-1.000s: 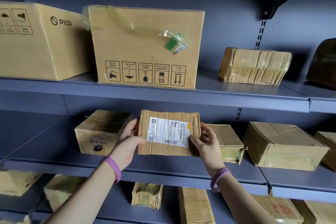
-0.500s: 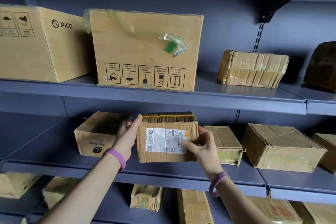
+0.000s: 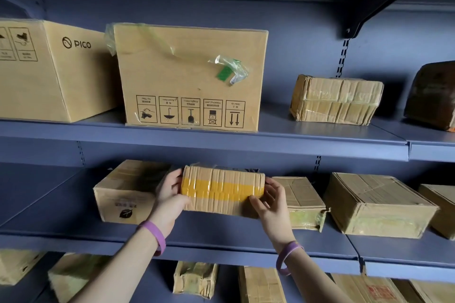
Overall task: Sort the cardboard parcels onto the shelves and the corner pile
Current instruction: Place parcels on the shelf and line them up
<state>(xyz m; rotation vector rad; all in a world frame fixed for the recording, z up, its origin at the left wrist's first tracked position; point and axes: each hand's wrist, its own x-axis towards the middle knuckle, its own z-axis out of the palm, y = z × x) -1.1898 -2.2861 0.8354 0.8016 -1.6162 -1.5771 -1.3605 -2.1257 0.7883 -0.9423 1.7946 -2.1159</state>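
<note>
Holding: both hands grip the parcel [image 3: 222, 190] by its ends, left hand [image 3: 171, 195] on the left end and right hand [image 3: 269, 200] on the right, fingers curled round it.
Parcel: yellow-taped side out, over the middle shelf [image 3: 221, 231], back from its front edge, between the leaf box [image 3: 123, 194] and a taped box [image 3: 299, 199]; whether it touches the shelf, cannot tell.
Upper shelf [image 3: 295, 130]: PICO box [image 3: 49, 69] at the left end, big box [image 3: 189, 76] with upside-down symbols beside it, small box [image 3: 336, 99] further right.
Below: lower parcels [image 3: 194, 278], partly hidden by the middle shelf's front edge.
Wrists: purple bands [image 3: 155, 236].
</note>
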